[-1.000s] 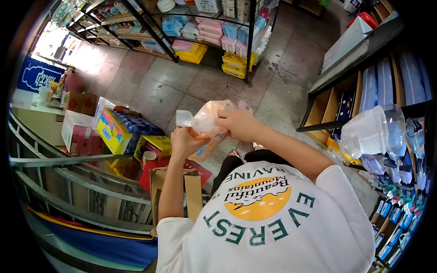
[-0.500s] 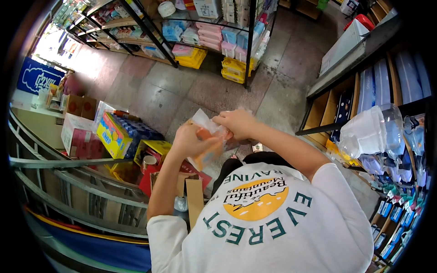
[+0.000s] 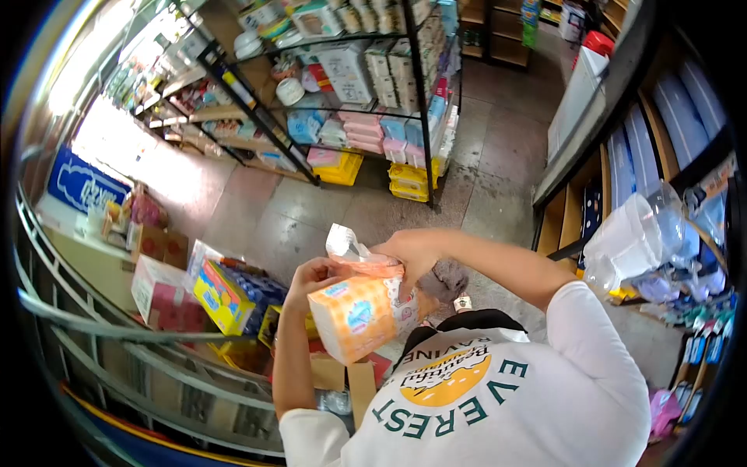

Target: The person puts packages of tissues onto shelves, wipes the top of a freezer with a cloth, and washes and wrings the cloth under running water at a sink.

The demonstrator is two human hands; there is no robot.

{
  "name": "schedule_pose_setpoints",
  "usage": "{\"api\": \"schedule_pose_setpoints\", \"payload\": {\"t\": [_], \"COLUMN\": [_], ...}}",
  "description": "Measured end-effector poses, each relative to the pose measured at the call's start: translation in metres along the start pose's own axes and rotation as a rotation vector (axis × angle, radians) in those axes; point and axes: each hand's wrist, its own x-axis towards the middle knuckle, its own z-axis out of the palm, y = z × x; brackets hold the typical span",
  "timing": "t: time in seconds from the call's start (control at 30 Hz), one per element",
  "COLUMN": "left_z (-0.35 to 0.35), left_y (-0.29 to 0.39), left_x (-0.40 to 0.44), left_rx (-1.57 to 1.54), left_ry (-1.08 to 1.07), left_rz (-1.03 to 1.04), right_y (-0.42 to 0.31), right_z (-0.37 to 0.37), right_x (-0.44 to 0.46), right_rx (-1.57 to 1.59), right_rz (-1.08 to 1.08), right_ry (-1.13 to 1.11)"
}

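Note:
In front of my chest is an orange-and-white checked soft plastic pack (image 3: 362, 315) with a blue print on its side; it looks like a tissue pack. My left hand (image 3: 313, 282) is closed on the far left edge of its film. My right hand (image 3: 412, 255) grips the gathered orange film at the top, fingers bent over it. Clear, whitish plastic (image 3: 342, 241) sticks up loosely between the two hands. A grey-brown fluffy thing (image 3: 445, 280) shows just below my right wrist; I cannot make out what it is.
Open cardboard flaps (image 3: 360, 389) stand below the pack, beside a metal railing (image 3: 156, 338). Yellow and blue packs (image 3: 226, 296) and cartons (image 3: 159, 296) are stacked at left. Stocked shelves (image 3: 366, 113) rise ahead across the tiled floor (image 3: 303, 206). At right hang clear plastic-wrapped goods (image 3: 634, 241).
The pack has turned so its checked side faces up toward me, and it is less blurred. My view has tilted up, showing more shelving. The grey-brown thing has come into sight.

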Motion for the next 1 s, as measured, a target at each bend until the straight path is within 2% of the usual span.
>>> {"api": "schedule_pose_setpoints", "payload": {"t": [0.03, 0.1, 0.2, 0.27, 0.37, 0.4, 0.5, 0.53, 0.6, 0.63, 0.67, 0.7, 0.77, 0.8, 0.83, 0.87, 0.9, 0.93, 0.97, 1.0], "left_z": [0.011, 0.047, 0.054, 0.053, 0.053, 0.051, 0.035, 0.029, 0.023, 0.03, 0.036, 0.059, 0.076, 0.079, 0.08, 0.081, 0.085, 0.092, 0.086, 0.078], "left_y": [0.013, 0.018, -0.014, -0.037, -0.054, -0.057, -0.062, -0.064, -0.065, -0.06, -0.055, -0.046, -0.034, -0.038, -0.047, -0.052, -0.055, -0.06, -0.066, -0.073], "left_x": [0.004, -0.006, -0.025, -0.02, -0.005, 0.003, 0.024, 0.031, 0.04, 0.04, 0.035, 0.03, 0.027, 0.031, 0.037, 0.04, 0.044, 0.051, 0.055, 0.059], "left_rx": [-0.51, -0.535, -0.158, -0.012, 0.195, 0.28, 0.562, 0.639, 0.792, 0.846, 0.96, 0.812, 1.04, 0.927, 0.893, 0.786, 0.678, 0.523, 0.52, 0.437], "left_ry": [0.022, 0.128, 0.253, 0.377, 0.498, 0.509, 0.474, 0.442, 0.374, 0.359, 0.369, 0.382, 0.49, 0.476, 0.481, 0.541, 0.597, 0.607, 0.61, 0.612], "left_rz": [-0.129, 0.018, 0.301, 0.404, 0.531, 0.574, 0.777, 0.864, 0.968, 0.976, 0.877, 0.845, 0.733, 0.692, 0.677, 0.523, 0.378, 0.468, 0.459, 0.551], "right_y": [0.001, 0.008, 0.01, 0.012, 0.016, 0.017, 0.025, 0.039, 0.063, 0.073, 0.082, 0.082, 0.082, 0.09, 0.102, 0.113, 0.113, 0.114, 0.114, 0.113], "right_z": [-0.005, -0.01, -0.013, -0.009, -0.004, -0.001, -0.008, -0.002, 0.013, 0.023, 0.034, 0.042, 0.052, 0.061, 0.076, 0.091, 0.098, 0.102, 0.107, 0.109], "right_x": [0.0, -0.002, -0.007, -0.01, -0.009, -0.014, -0.035, -0.04, -0.045, -0.046, -0.05, -0.057, -0.068, -0.065, -0.058, -0.052, -0.048, -0.045, -0.045, -0.046], "right_rx": [0.005, 0.155, 0.236, 0.21, 0.221, 0.235, 0.111, 0.074, 0.081, 0.079, 0.02, 0.029, 0.21, 0.217, 0.218, 0.221, 0.23, 0.29, 0.346, 0.353], "right_rz": [0.009, -0.108, -0.181, -0.242, -0.245, -0.236, -0.013, -0.034, 0.028, 0.088, 0.134, 0.133, 0.301, 0.301, 0.242, 0.18, 0.174, 0.24, 0.316, 0.329], "right_ry": [0.039, 0.101, 0.182, 0.258, 0.252, 0.262, 0.324, 0.431, 0.481, 0.537, 0.559, 0.546, 0.621, 0.609, 0.713, 0.815, 0.8, 0.821, 0.841, 0.837]}}
